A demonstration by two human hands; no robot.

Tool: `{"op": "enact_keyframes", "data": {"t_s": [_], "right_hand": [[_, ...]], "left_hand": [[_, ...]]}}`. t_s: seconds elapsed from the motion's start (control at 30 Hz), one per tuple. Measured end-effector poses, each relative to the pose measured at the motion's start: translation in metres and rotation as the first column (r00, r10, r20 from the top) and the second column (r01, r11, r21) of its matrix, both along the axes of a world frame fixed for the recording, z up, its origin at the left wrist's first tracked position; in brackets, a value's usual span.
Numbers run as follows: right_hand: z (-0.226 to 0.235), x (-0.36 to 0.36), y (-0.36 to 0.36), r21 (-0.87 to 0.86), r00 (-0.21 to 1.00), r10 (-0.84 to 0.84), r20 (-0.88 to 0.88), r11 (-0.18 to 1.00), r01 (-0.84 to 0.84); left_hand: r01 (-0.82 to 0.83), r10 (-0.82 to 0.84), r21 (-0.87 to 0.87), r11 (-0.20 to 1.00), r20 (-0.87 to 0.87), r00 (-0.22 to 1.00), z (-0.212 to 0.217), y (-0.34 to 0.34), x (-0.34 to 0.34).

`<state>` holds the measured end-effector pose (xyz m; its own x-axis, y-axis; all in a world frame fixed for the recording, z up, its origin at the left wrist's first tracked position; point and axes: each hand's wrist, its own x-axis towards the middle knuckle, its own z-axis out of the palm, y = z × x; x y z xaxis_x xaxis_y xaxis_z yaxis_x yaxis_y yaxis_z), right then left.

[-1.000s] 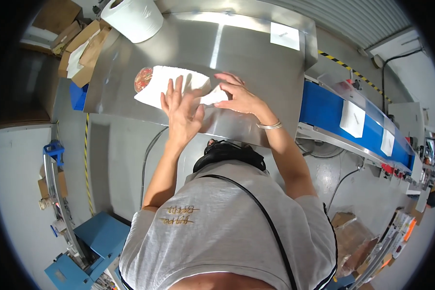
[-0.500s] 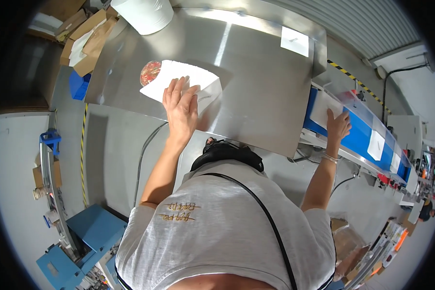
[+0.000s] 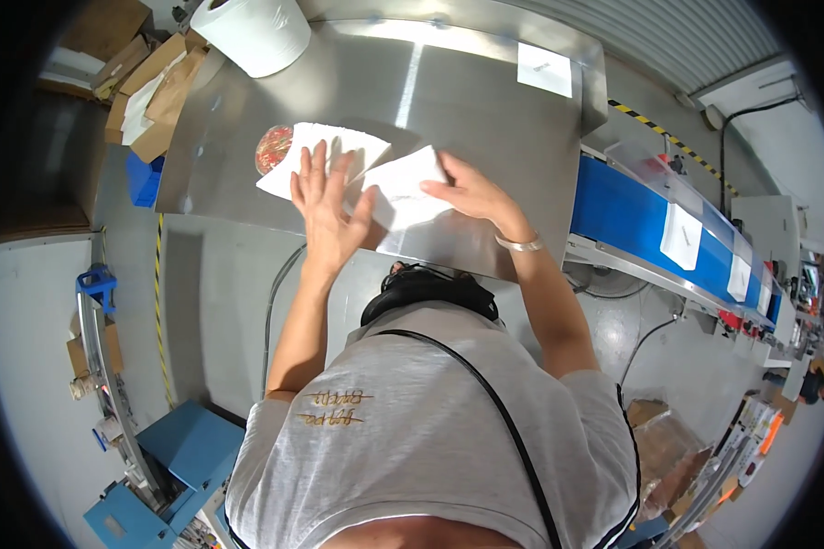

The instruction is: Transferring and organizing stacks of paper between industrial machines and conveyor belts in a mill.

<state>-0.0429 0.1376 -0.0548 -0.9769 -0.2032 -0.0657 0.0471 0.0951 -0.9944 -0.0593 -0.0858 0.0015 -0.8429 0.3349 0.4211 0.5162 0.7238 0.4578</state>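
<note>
My left hand (image 3: 328,209) lies with its fingers spread over a pile of flat white packets (image 3: 288,174) on the steel table. A round, clear-looking thing with a red and gold pattern (image 3: 273,149) shows at the pile's left end, partly covered. To the right, my right hand (image 3: 474,194) holds one white packet (image 3: 405,188) by its right edge, thumb and fingers around that edge. This packet slants beside the pile, its left end close to my left thumb. Whether it is apart from the pile is hard to tell.
The steel table (image 3: 485,119) bears a white roll (image 3: 261,41) at the back left and a white sheet (image 3: 545,70) at the back right. Right of it runs a blue conveyor belt (image 3: 613,206) carrying several white packets (image 3: 680,236). Cardboard boxes (image 3: 160,96) stand at left.
My right hand has left the conveyor and come left over the table, where it has taken hold of a white packet. The packets on the belt have moved farther away along it.
</note>
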Motion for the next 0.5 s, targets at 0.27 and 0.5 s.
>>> {"op": "enact_keyframes", "data": {"t_s": [0.27,0.5], "right_hand": [[-0.044,0.105,0.167,0.342,0.61,-0.78,-0.138,0.541,0.769],[-0.012,0.09,0.174,0.716,0.646,-0.527,-0.553,0.097,0.692]], "left_hand": [[-0.068,0.073,0.06,0.996,-0.082,0.994,-0.008,-0.006,-0.009],[-0.05,0.052,0.088,0.995,-0.027,0.998,-0.012,-0.008,-0.009]]}}
